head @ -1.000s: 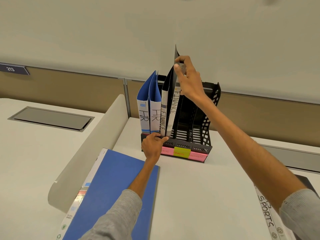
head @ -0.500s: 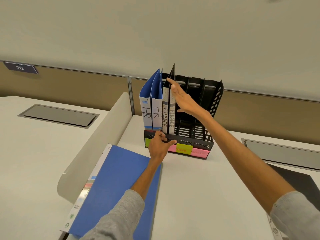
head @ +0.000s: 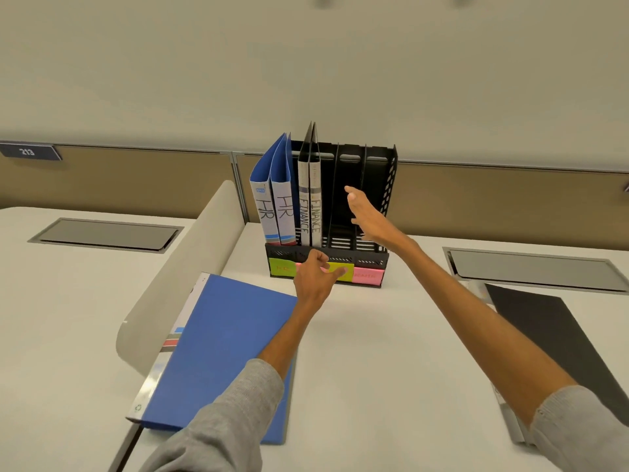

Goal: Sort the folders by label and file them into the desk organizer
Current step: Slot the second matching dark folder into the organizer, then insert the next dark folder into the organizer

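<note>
A black desk organizer (head: pixel 381 158) stands at the back of the desk with coloured sticky labels along its base. Two blue folders marked HR (head: pixel 272 199) fill its left slots. Beside them stand two black folders marked FINANCE (head: pixel 310 199). The right slots hold nothing. My right hand (head: pixel 369 216) hovers open in front of the right slots, touching nothing. My left hand (head: pixel 315 277) is by the organizer's base, fingers loosely curled, holding nothing. A blue folder (head: pixel 221 352) lies flat at the front left. A black folder (head: pixel 558 342) lies flat at the right.
A curved white divider (head: pixel 177 277) rises at the left of the desk. Grey cable hatches (head: pixel 105 235) (head: pixel 531 269) are set into the desks on both sides. A tan partition runs behind the organizer.
My right hand slid the second FINANCE folder down into its slot, let go and drew back to the right. My left hand stayed at the organizer's base.
</note>
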`<state>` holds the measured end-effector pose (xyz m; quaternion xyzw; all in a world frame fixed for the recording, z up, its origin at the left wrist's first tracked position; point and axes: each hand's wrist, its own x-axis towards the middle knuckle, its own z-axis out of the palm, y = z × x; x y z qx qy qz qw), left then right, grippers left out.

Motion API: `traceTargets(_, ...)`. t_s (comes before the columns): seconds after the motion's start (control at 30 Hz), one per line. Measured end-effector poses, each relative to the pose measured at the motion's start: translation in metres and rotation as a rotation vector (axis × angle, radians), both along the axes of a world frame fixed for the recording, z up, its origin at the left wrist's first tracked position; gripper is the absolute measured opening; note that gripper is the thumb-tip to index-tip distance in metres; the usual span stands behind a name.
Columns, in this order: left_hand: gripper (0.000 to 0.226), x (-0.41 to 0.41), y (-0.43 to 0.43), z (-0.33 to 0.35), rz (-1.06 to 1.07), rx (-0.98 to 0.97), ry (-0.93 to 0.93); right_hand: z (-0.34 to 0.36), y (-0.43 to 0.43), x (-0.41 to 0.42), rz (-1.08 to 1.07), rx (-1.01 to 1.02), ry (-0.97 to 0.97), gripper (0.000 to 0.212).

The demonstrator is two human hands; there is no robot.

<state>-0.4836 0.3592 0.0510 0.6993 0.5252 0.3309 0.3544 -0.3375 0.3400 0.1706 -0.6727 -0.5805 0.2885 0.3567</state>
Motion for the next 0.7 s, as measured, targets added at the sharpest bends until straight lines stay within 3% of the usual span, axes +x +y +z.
traceTargets(0.57,0.039,0.101,-0.120,-0.026,-0.209,-0.055,0.094,-0.056,-0.178,0.117,-0.405,-0.124,0.204,0.062)
traceTargets(0.7,0.040,0.129,-0.148,-0.032,-0.261,-0.092,0.113,-0.075,-0.218,0.150,-0.476,-0.163,0.149,0.063)
